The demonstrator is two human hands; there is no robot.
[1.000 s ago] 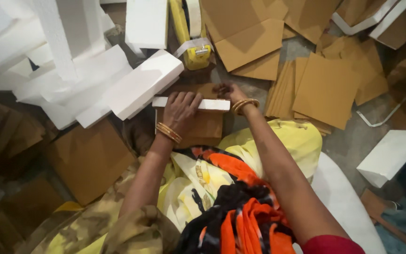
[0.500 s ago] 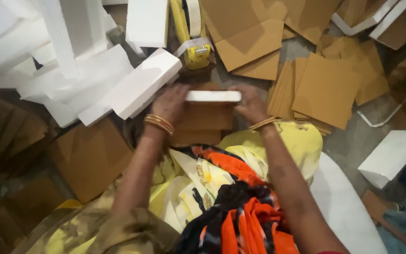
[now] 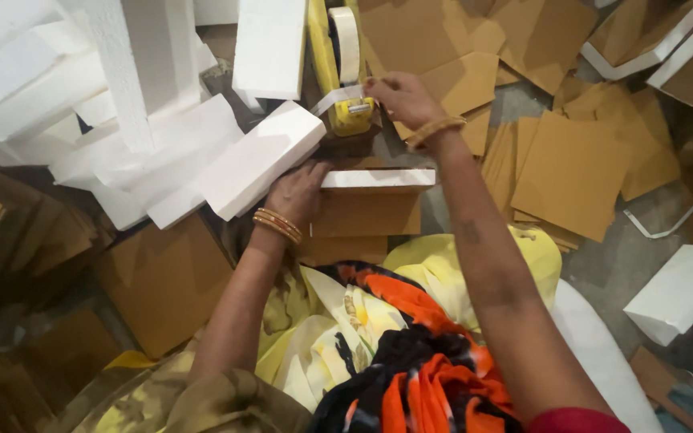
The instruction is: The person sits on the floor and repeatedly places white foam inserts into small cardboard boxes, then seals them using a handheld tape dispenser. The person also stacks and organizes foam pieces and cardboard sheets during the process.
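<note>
My left hand (image 3: 297, 192) holds the left end of a flat cardboard-wrapped pack with a white foam edge (image 3: 377, 179), standing upright in front of my lap. My right hand (image 3: 401, 96) has reached forward to a yellow tape dispenser (image 3: 345, 72) and pinches the free end of its whitish tape (image 3: 337, 98). Gold bangles sit on both wrists. Brightly patterned yellow, orange and black cloth (image 3: 395, 353) covers my lap below.
White foam blocks (image 3: 258, 160) lie piled at the left and top. Brown cardboard sheets (image 3: 571, 172) are scattered across the floor to the right. A brown cardboard box (image 3: 166, 281) sits at my left, and a white foam piece (image 3: 679, 293) at the far right.
My right hand has let go of the pack's right end and moved up to the tape dispenser. My left hand stays on the pack.
</note>
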